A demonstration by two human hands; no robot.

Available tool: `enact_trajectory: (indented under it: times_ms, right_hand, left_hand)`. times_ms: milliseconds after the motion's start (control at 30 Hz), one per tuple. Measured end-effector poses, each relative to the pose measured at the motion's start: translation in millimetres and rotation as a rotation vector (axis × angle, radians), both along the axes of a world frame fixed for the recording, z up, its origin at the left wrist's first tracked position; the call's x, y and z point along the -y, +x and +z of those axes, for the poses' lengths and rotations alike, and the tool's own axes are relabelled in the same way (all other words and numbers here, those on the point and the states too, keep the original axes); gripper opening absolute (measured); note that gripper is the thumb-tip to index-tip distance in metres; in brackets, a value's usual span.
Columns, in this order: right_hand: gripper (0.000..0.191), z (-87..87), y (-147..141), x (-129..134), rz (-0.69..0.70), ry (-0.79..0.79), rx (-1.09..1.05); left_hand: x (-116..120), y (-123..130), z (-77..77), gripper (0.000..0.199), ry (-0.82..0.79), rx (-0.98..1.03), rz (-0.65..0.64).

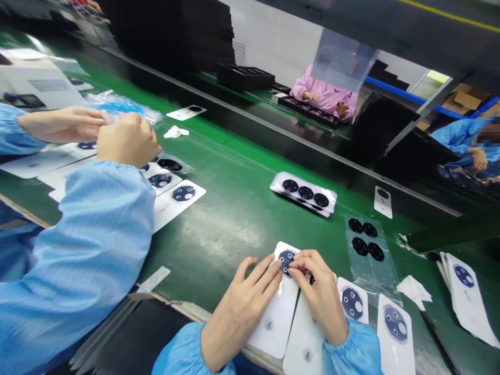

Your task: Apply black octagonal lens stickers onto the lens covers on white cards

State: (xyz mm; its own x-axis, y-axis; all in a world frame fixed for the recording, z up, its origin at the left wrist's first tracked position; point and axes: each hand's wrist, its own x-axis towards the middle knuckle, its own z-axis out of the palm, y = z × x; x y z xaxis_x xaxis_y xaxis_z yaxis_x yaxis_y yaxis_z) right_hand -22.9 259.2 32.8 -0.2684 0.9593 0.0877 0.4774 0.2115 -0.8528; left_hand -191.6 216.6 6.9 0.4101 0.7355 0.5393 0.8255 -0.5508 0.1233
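A white phone back cover (275, 312) with a dark round camera piece (286, 260) lies in front of me, its far end under both hands. My left hand (246, 307) rests on it, fingers extended and apart, fingertips at the left side of the camera piece. At the piece's right edge, my right hand (318, 297) pinches with thumb and fingers; what is between them is too small to make out. Beneath my right hand lies another white cover (307, 338), partly hidden. Two more covers with dark discs, one (352, 301) and another (396, 328), sit to the right.
A stack of strips with black discs (304, 192) lies ahead. Clear film (367, 245) carries black discs. Right are crumpled white paper (414, 291), a dark stick (441, 341) and stacked covers (471, 302). A co-worker's blue sleeve (97, 224) reaches in at left, over more covers (177, 200).
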Motion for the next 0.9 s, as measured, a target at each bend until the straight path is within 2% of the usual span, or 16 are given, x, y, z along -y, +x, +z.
enact_trajectory:
  times_ms: [100, 300, 433, 533, 633, 733, 900]
  right_hand:
    - [0.012, 1.1, -1.5, 1.9, 0.014, 0.051, 0.065]
    - [0.015, -4.3, -7.0, 3.9, 0.033, 0.045, 0.104]
    - [0.017, -9.2, -10.9, -4.1, -0.019, 0.083, 0.147]
    - [0.019, -7.7, -7.8, -12.5, -0.055, 0.026, 0.079]
    - [0.020, -4.4, -2.5, -14.5, -0.008, -0.048, 0.019]
    - [0.021, -4.7, -1.2, -11.6, 0.002, -0.052, -0.002]
    - [0.021, -6.2, -1.5, -12.4, -0.122, -0.052, -0.180]
  left_hand:
    - [0.3, 0.1, -2.4, 0.038, 0.003, 0.008, 0.003]
    - [2.4, 0.2, -6.5, 0.035, -0.021, 0.013, 0.005]
    - [0.9, 1.6, -4.6, 0.037, -0.003, 0.039, 0.003]
    - [-1.4, 2.4, -2.3, 0.036, 0.001, 0.061, 0.007]
    - [-2.3, 2.3, 1.2, 0.036, -0.014, 0.059, 0.008]
    - [-1.3, 1.5, 3.8, 0.036, -0.027, 0.052, 0.006]
    - [0.3, 0.9, -0.9, 0.034, -0.045, 0.068, 0.004]
